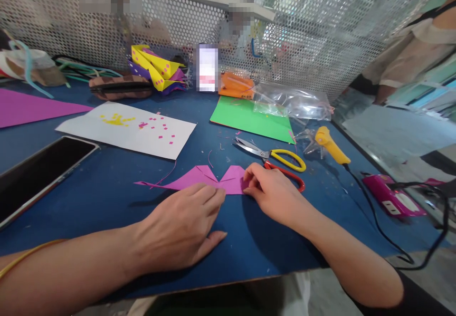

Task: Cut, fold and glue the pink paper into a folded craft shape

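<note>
A folded sheet of purple paper (203, 176) lies on the blue table, with a notch in its upper edge and a thin point at its left end. Across its lower middle rest the fingers of my left hand (181, 225), its thumb spread apart on the table. My right hand (272, 190) pinches the right end of the paper between thumb and fingers. Just behind that hand are open scissors (265, 154) with one yellow and one red handle, the red one partly hidden by the hand.
White paper (142, 140) with yellow and pink scraps lies behind. Green paper (249, 121), a plastic bag (295, 102) and a yellow glue gun (331, 145) are right, near a pink power strip (392, 195) with a black cord. A dark phone (42, 178) lies left.
</note>
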The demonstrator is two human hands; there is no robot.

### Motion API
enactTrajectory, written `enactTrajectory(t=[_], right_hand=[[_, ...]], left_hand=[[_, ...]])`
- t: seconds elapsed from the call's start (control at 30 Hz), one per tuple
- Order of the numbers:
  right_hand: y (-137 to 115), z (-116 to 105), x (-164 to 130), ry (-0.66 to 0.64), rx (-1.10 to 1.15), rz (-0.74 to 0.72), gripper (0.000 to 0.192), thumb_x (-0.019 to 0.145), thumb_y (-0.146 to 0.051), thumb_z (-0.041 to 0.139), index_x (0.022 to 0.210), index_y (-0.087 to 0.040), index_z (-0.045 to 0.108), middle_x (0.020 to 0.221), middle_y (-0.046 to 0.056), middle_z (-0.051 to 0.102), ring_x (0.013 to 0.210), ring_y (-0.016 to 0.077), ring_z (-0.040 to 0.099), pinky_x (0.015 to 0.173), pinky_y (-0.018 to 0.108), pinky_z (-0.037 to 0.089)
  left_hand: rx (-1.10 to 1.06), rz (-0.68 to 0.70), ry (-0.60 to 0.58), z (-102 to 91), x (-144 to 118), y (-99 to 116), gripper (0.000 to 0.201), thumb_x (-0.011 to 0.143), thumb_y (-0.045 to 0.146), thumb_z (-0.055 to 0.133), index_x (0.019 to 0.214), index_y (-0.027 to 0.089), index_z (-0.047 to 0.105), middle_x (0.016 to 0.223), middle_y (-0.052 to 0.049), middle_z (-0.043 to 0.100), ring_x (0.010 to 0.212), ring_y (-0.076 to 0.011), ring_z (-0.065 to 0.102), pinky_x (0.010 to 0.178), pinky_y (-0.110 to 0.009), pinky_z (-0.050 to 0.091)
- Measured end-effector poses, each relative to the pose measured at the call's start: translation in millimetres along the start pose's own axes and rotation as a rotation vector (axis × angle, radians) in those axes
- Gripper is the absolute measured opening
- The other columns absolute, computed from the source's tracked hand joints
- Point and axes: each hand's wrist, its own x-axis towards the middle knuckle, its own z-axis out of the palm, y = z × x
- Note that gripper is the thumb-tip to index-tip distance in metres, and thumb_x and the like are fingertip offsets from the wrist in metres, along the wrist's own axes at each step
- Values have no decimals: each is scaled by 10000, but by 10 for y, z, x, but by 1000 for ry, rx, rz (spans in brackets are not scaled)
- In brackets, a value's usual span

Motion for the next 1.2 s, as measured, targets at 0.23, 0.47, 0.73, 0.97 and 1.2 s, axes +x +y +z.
enactTrajectory(t=[0.23, 0.47, 0.73, 0.97, 1.2], right_hand=[[23, -9, 29, -18, -13, -40, 198, 847, -52, 644, 907, -205, 533, 675, -44, 638, 647, 150, 597, 619, 290, 339], [98, 3, -21, 58, 28, -20, 199, 828, -80, 709, 868, -215, 568, 734, -48, 686, 722, 147, 640, 701, 290, 397], [239, -81, -204, 152, 101, 87, 162, 845, -80, 657, 817, -226, 591, 755, -48, 697, 730, 139, 646, 735, 294, 436], [231, -75, -125, 102, -19, 95, 222, 796, -36, 666, 861, -216, 554, 701, -46, 638, 676, 147, 589, 668, 287, 385], [229, 17, -222, 226, -139, 49, 183, 821, -65, 657, 893, -205, 564, 746, -31, 611, 735, 179, 577, 772, 350, 377]], left_hand=[[89, 94, -18, 2, 111, 9, 520, 945, 507, 562, 1204, 57, 599, 1114, -145, 666, 882, -255, 577, 761, -380, 405], [84, 95, -68, 53, 290, 38, 499, 921, 533, 588, 1116, 78, 648, 980, -88, 658, 815, -247, 540, 756, -388, 371], [117, 123, -33, 87, 263, 27, 459, 953, 525, 530, 1001, 93, 677, 1040, -115, 670, 876, -259, 533, 855, -403, 366], [132, 100, -55, 78, 254, 48, 469, 948, 522, 528, 1050, 93, 685, 1072, -115, 666, 861, -261, 529, 792, -406, 362], [78, 77, -35, 111, 249, 33, 569, 939, 531, 551, 1242, 55, 617, 1183, -132, 672, 934, -267, 558, 824, -402, 400]])
